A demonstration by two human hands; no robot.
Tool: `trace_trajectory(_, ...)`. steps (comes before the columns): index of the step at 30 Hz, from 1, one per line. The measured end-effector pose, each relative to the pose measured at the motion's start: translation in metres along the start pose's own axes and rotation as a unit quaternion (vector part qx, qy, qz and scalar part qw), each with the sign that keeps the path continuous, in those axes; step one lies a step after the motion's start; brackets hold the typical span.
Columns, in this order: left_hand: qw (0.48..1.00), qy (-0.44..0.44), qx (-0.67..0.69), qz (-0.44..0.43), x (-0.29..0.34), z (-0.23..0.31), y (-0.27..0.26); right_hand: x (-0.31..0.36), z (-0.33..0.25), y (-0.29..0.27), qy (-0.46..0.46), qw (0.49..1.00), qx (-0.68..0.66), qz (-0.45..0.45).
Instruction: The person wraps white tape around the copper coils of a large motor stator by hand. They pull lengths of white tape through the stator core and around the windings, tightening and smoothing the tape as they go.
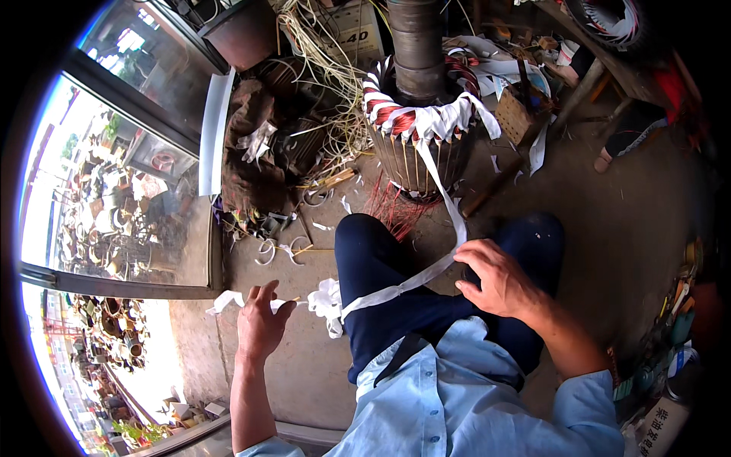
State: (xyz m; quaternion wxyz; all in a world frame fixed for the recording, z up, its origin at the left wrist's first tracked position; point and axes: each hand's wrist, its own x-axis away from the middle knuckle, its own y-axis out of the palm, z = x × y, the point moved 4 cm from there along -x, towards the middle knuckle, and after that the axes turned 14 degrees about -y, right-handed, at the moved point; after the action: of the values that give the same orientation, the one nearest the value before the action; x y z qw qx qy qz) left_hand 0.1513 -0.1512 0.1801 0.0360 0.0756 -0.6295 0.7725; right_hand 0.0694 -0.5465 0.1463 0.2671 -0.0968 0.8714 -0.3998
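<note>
A motor stator stands upright on the floor in front of my knees. Red wire coils round its upper rim are wrapped in white tape. From that rim a long white cloth tape comes down to my right hand, bends at its curled fingertips and runs left across my lap. My right thumb is apart from the index finger. A loose bunch of the tape hangs beside my left knee. My left hand is raised to the left of it, fingers bent, with tape showing on both sides; its exact grip is partly hidden.
A dark cylinder rises through the stator's middle. Red wire ends spread below it. Tangled pale cords and a brown cloth heap lie at the left, near a glazed door. A perforated block sits at the right.
</note>
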Motion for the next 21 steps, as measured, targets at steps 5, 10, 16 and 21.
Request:
trace_trajectory(5,0.691,0.009,0.668,-0.276,0.028,0.085,-0.012,-0.032,-0.060,0.011,-0.100,0.975,-0.122,0.154)
trace_trajectory(10,0.513,0.094,0.834,-0.183,0.043,0.158,-0.016,-0.059,-0.111,0.068,-0.074,0.911,-0.388,0.121)
trace_trajectory(16,0.740,0.298,0.597,0.088,0.011,0.161,-0.022,-0.034,-0.066,0.058,0.131,0.795,-0.541,0.240)
trace_trajectory(21,0.799,0.167,0.564,-0.128,-0.008,0.137,0.016,-0.021,-0.029,0.017,0.149,0.858,-0.396,0.291)
